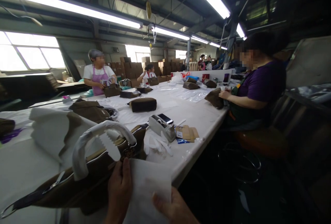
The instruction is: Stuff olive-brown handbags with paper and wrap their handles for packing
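A brown handbag [95, 179] lies on the table in front of me, its handle [89, 139] wrapped in white. A white strip with a toothed edge [110, 146] sticks up beside the handle. At the bag's front, my left hand [120, 186] is closed, with thumb and finger pinched at the left edge of a white paper sheet [148, 182], close against the bag. My right hand [173, 205] grips the same sheet at its lower right, thumb on top. The fingers behind the sheet are hidden.
Beyond the bag on the table [178, 110] are a tape dispenser [162, 127], a phone [165, 118], white strips [157, 144] and tan packets [186, 132]. Several more brown bags [142, 104] lie farther off. Co-workers sit or stand at right [263, 86] and far left [98, 74].
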A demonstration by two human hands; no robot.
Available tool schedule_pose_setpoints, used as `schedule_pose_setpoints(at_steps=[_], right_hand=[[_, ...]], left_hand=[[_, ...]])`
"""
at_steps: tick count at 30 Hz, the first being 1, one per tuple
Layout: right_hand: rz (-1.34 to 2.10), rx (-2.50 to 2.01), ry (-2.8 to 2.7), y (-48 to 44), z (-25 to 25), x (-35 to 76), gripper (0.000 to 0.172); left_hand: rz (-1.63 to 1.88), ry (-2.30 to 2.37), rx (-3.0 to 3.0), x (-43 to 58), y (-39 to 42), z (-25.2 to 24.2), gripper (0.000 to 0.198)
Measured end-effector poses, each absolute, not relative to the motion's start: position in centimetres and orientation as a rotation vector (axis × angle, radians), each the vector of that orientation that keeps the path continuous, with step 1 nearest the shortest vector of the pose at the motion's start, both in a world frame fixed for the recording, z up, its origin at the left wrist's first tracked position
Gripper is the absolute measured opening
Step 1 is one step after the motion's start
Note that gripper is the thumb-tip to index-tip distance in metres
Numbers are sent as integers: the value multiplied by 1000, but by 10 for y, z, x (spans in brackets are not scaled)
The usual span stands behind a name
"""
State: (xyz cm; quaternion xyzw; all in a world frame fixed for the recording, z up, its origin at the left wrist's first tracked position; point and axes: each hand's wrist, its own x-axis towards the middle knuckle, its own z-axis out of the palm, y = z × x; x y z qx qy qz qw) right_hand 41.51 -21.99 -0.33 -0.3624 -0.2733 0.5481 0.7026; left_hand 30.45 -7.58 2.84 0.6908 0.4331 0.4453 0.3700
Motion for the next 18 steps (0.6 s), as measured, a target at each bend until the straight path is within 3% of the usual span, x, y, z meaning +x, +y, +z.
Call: schedule_pose_setpoints(at_steps=[3, 9, 18], right_hand=[[1196, -888, -515, -222, -2, 442, 53], [1294, -1062, -653, -213, 3, 506, 54], [1511, -939, -915, -164, 20, 479, 51]], left_hand=[[1019, 1016, 1646, 296, -76, 40, 48], [795, 875, 1279, 284, -78, 69, 56], [745, 768, 1052, 300, -111, 69, 49]])
